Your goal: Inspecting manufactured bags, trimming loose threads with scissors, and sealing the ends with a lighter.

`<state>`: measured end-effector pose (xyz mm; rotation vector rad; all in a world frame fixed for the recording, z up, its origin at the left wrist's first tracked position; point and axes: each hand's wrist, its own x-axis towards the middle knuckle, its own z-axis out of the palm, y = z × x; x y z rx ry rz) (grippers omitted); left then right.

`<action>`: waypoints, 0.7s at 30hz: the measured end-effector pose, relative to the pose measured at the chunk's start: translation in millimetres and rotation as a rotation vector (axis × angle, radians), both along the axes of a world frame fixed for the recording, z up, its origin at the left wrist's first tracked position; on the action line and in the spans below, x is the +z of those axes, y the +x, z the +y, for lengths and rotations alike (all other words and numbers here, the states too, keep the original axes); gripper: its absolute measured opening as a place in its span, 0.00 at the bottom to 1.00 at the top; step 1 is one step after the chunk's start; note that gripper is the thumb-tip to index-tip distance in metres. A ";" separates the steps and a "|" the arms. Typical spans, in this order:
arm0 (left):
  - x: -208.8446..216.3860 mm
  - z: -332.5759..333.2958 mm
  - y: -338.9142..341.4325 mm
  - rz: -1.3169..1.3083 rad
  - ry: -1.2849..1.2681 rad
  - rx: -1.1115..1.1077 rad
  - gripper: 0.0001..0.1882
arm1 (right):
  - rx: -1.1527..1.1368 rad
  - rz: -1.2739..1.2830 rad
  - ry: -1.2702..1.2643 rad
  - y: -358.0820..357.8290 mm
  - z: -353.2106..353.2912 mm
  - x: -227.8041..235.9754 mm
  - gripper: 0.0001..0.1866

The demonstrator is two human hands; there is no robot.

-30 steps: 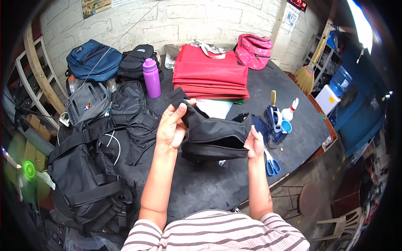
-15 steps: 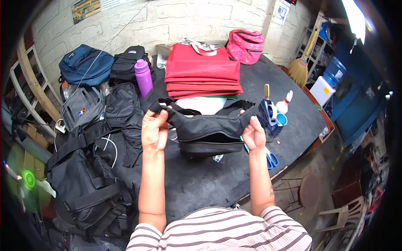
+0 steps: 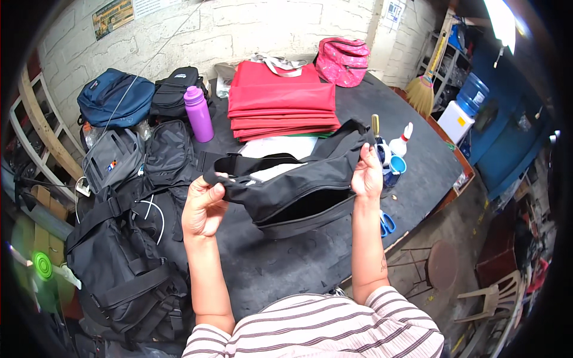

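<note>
Between my two hands a black waist bag (image 3: pixel 286 194) is stretched out above the dark table, its front pocket gaping along the zipper. My left hand (image 3: pixel 205 206) pinches the strap end at its left, thumb on top. At the other end, my right hand (image 3: pixel 366 172) grips the bag's side, fingers partly behind the fabric. The bag tilts, its right end higher and farther away. Its black strap loops behind it, in front of a stack of folded red fabric bags (image 3: pixel 283 101) with a white sheet below.
Backpacks in blue (image 3: pixel 114 98), grey (image 3: pixel 112 156) and black (image 3: pixel 128 268) crowd the left side, beside a purple bottle (image 3: pixel 199 114). A pink bag (image 3: pixel 341 62) stands at the back. Blue scissors (image 3: pixel 387 224), a tape dispenser (image 3: pixel 391 173) and a white bottle (image 3: pixel 401 142) lie to the right.
The waist bag has tilted, its left end coming lower and nearer while its right end rose. My left hand moved down and left; my right hand went up slightly. The pocket opening shows wider.
</note>
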<state>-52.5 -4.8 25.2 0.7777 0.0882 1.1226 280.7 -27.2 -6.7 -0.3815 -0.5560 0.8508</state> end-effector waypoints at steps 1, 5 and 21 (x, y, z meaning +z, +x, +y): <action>9.8 -5.6 4.8 0.036 -0.046 -0.025 0.08 | 0.077 0.010 -0.079 15.6 14.8 -16.3 0.02; 56.4 -19.3 41.6 -0.038 0.092 -0.323 0.05 | -0.118 -1.099 -0.814 22.2 29.1 -18.9 0.15; -18.7 50.5 70.2 -0.218 0.120 -0.290 0.02 | -0.412 -1.275 -0.301 -115.2 -55.8 -4.8 0.07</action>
